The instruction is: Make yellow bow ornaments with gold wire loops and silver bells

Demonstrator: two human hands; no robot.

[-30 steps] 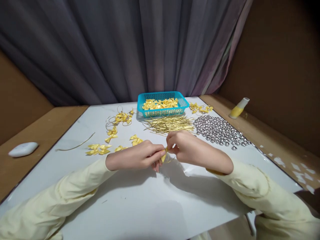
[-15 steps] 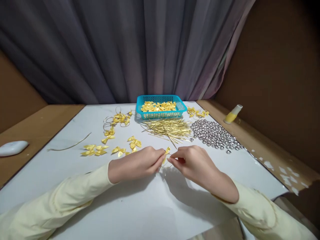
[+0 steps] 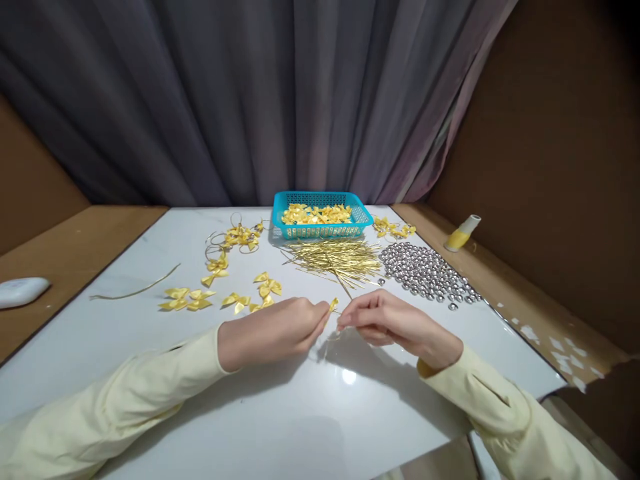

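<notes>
My left hand pinches a yellow ribbon bow, of which only a small part shows past the fingertips. Close beside it, my right hand is closed in a pinch on a thin gold cord that bends in a loop between the two hands. Both hands hover just over the white tabletop. Several loose yellow bows lie beyond my left hand. Past my fingertips rests a heap of gold cord pieces.
Behind the cords stands a blue basket of yellow bows. Silver bells or beads spread at the right. Bows with looped cords lie at back left, a single cord farther left. A yellow-and-white spool stands on the right ledge.
My right hand has turned, its lower fingers now showing more beneath the pinch. The cord loop between the hands has shifted slightly down. My left hand keeps its hold on the bow.
</notes>
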